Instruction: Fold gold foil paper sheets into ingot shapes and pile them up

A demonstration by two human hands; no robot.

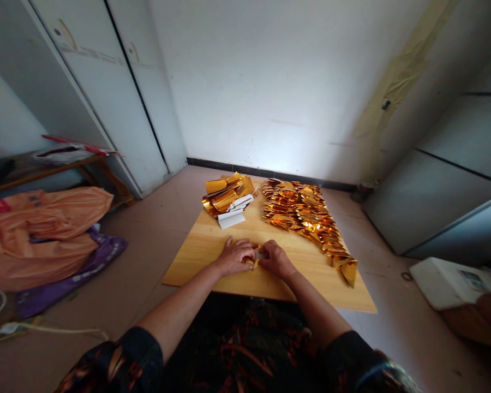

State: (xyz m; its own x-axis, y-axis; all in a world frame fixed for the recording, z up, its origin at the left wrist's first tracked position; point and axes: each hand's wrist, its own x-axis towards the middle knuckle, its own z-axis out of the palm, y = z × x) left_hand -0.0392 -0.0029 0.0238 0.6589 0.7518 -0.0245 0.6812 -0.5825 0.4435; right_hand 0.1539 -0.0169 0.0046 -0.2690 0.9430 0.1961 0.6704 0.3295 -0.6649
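We have a small gold foil paper piece (255, 264) between our two hands, above the near half of the pale yellow, flat wooden board (196, 256). Our left hand (237, 257) curls its fingers and thumb round the piece's left side, covering most of it, while our right hand (276, 261) pinches at its right edge. The piece thus lies right of the left grip and left of the right one, touching both; our fingers hide too much to tell its long axis. Beyond the left hand lies a loose pile of shiny gold foil sheets (226, 200); beyond and right of our right hand stretch packed rows of pointed, folded gold foil pieces (297, 206).
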